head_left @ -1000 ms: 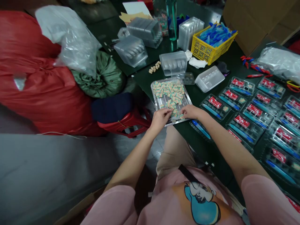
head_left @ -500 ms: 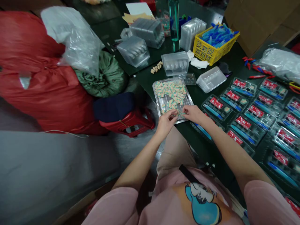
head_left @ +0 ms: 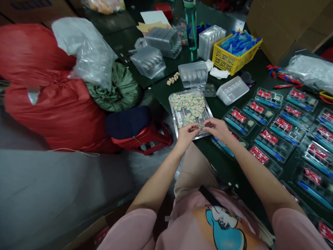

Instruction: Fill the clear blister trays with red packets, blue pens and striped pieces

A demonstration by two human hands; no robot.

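Observation:
Over the near edge of a metal tray (head_left: 174, 119), my two hands meet fingertip to fingertip. A small beige-and-green piece (head_left: 201, 126) shows between them. My left hand (head_left: 187, 135) pinches it from the left, and my right hand (head_left: 219, 129) has thumb and fingers closed on its right side. Whether more than one piece is held, I cannot make out. Loose beige-and-green pieces (head_left: 191, 102) of the same kind lie heaped in the far part of the tray.
Clear blister trays (head_left: 270, 140) with blue pens and red cards cover the table's right side. Beyond the metal tray stand stacked plastic shells (head_left: 194, 74), a yellow basket (head_left: 229, 62) of blue pens and a bottle (head_left: 191, 27). A red stool (head_left: 145, 140) and red sacks (head_left: 52, 111) are left.
The hands have drawn closer together at the tray's near edge, and the piece between the fingertips now shows more plainly. The whole view has shifted slightly.

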